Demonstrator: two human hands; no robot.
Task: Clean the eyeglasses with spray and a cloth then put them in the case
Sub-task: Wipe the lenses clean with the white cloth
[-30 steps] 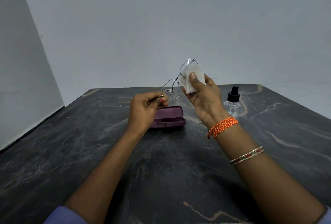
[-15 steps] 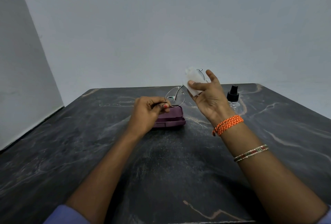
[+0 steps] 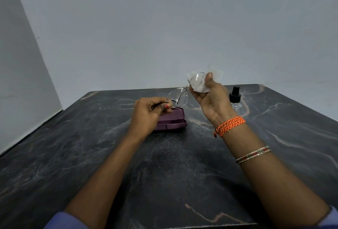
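Half a second ago my right hand (image 3: 210,99) had its fingers spread loosely with the cloth (image 3: 201,82) bunched against the far lens; now my thumb is pressed up over the cloth, and that lens sits plainly in front of it. The glasses (image 3: 184,91) have come up a little since then, the near lens now clear above the case (image 3: 172,120) rather than low against its lid. Against a second ago, they are lower and tilted flatter.

My left hand (image 3: 150,113) is closed on the glasses at their left end, thumb and forefinger pinched together on the thin metal by the hinge. My right hand is closed on the cloth, thumb on the near side and fingers behind, with the far lens caught between the folds. So the glasses hang in the air between my two hands, slanting up from left to right, above the far middle of the dark marble table (image 3: 164,174).

The purple case lies shut on the table just under and behind my left hand. The spray bottle (image 3: 235,99) stands upright on the table just right of my right hand, partly hidden by it.
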